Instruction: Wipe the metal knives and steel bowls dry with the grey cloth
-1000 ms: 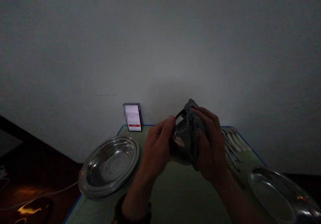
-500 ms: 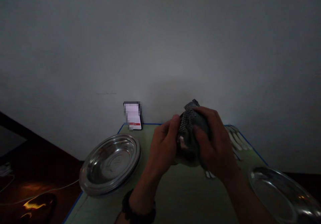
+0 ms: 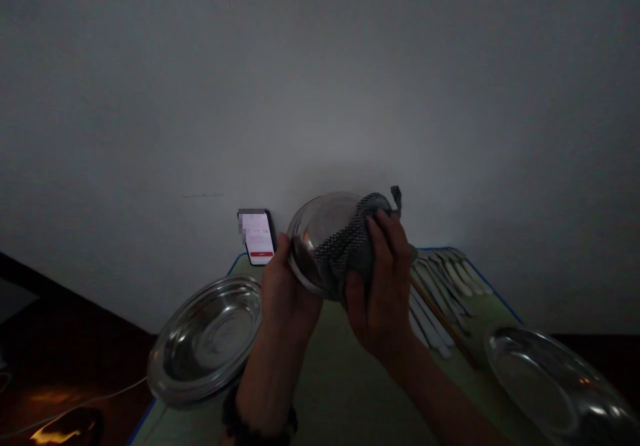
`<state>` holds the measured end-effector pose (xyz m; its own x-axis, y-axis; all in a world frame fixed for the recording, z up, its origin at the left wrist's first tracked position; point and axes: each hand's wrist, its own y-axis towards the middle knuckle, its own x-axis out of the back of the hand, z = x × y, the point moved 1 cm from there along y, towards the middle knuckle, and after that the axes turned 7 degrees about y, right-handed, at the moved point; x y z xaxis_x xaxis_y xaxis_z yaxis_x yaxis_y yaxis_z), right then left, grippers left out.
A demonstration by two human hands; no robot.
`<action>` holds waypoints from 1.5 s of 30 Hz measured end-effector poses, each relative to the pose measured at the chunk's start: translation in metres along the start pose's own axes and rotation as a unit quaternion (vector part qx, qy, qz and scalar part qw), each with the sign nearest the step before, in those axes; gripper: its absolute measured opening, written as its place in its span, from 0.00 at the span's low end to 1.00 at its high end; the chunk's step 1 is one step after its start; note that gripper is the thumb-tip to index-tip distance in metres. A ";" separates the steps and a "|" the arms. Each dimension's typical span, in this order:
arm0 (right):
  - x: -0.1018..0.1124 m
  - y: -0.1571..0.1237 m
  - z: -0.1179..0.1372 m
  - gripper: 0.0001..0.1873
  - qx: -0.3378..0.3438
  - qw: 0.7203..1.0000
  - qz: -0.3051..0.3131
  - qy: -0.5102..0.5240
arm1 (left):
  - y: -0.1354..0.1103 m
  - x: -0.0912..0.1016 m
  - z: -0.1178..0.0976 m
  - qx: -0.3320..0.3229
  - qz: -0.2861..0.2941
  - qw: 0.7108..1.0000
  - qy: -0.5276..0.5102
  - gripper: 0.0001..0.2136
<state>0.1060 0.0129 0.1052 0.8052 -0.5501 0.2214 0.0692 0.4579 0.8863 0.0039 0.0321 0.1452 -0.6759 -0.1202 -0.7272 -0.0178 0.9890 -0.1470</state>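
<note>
A small steel bowl (image 3: 317, 233) is held up in front of me, tilted so its inside faces left. My left hand (image 3: 283, 286) grips its lower left rim, fingers closed round it. My right hand (image 3: 383, 286) presses a checked grey cloth (image 3: 345, 243) into the bowl's right side, fingers closed on the cloth. Both hands hover above the pale green table (image 3: 340, 373).
A wide steel basin (image 3: 205, 339) sits at the table's left edge and another steel basin (image 3: 555, 386) at the right. Several spoons (image 3: 440, 293) lie in a row behind my right hand. A lit phone (image 3: 257, 236) leans against the wall. A cable (image 3: 75, 406) runs over the dark floor at left.
The bowl has been lifted and turned so its shiny inside now shows. The cloth has shifted from wrapping the bowl to pressing on its right side.
</note>
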 end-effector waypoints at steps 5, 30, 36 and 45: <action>0.000 0.001 0.002 0.36 0.009 0.999 -0.005 -0.040 | -0.016 -0.010 0.006 -0.006 0.055 0.998 0.012 0.18; 0.020 0.016 -0.024 0.18 -0.204 0.973 0.026 0.101 | 0.000 0.013 -0.010 -0.049 0.057 0.959 0.273 0.14; 0.011 0.008 -0.004 0.21 -0.067 0.995 0.079 0.012 | -0.013 -0.001 -0.010 -0.070 -0.069 0.920 0.380 0.08; -0.010 -0.004 -0.008 0.24 0.093 0.985 0.097 -0.108 | 0.004 0.001 0.014 -0.009 0.032 0.995 0.089 0.12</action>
<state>0.1025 0.0222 0.0957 0.6467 -0.6107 0.4570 -0.1989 0.4435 0.8740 0.0130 0.0343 0.1346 -0.7958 -0.0404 -0.6042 0.0180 0.9958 -0.0903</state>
